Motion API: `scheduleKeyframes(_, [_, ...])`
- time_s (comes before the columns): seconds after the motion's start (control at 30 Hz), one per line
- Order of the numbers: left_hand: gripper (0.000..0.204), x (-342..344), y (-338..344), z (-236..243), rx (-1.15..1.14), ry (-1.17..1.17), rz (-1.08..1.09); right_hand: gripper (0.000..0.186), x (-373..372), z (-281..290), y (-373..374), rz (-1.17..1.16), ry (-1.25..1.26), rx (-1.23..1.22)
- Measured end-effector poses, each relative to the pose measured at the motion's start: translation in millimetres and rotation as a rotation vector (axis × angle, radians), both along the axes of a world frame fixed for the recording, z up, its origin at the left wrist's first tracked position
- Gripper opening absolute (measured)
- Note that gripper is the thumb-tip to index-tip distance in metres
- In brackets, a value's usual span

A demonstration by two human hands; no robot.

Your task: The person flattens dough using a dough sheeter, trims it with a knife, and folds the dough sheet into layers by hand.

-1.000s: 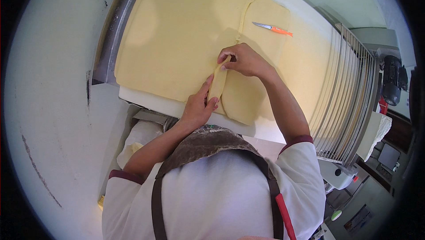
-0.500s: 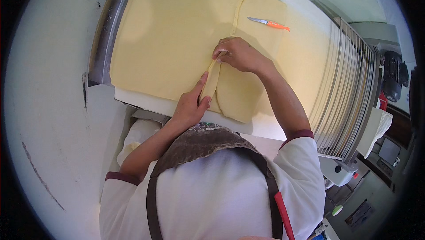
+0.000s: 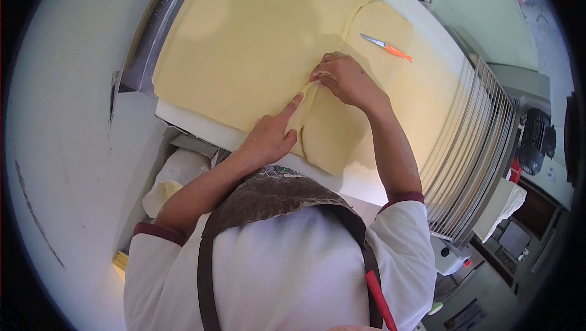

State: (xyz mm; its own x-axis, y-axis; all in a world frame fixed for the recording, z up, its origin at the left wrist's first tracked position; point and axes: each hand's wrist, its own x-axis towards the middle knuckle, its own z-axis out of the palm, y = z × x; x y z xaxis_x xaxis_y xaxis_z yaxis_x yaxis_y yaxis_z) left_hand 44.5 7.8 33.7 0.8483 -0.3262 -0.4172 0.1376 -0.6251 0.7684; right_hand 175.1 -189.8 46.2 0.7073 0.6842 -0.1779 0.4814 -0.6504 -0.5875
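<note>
A wide sheet of pale yellow dough [image 3: 244, 44] covers most of the work table, and a second layer of dough [image 3: 332, 139] meets it along a seam at the right. My right hand [image 3: 351, 81] pinches the raised dough edge at the seam, its fingertips partly hidden by the hand itself. Nearer to me, my left hand [image 3: 268, 139] rests with the index finger stretched along the same edge and the thumb apart. Beyond my right hand, a small knife [image 3: 390, 49] with an orange handle lies on the dough.
A rack of metal rods [image 3: 470, 154] borders the table at the right, with a dark motor [image 3: 533, 139] past it. The table's white front edge [image 3: 201, 120] runs close to my apron [image 3: 278, 197]. Along the left side is a metal ledge [image 3: 143, 68].
The whole view has shifted, so table and knife appear farther right. My left hand has slid away from me along the seam, and the raised strip between my hands is shorter.
</note>
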Motion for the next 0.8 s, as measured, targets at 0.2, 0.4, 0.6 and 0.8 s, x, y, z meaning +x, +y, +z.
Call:
scheduleKeyframes(0.2, [0.075,-0.4,-0.6,-5.9,0.037,-0.005,0.001,0.010,-2.1,6.8,8.7,-0.060,0.032,-0.023])
scheduleKeyframes(0.4, [0.071,2.6,6.6,0.4,-0.035,0.019,0.036,0.011,-5.8,0.5,3.9,-0.203,-0.079,-0.030])
scheduleKeyframes(0.6, [0.059,9.4,10.9,19.0,0.019,0.026,0.047,0.012,-7.6,-5.2,-7.7,-0.249,-0.090,-0.069])
scheduleKeyframes(0.8, [0.051,12.3,-1.0,-4.6,0.278,-0.189,-0.030,0.017,-14.8,-4.3,-5.1,-0.118,-0.171,0.072])
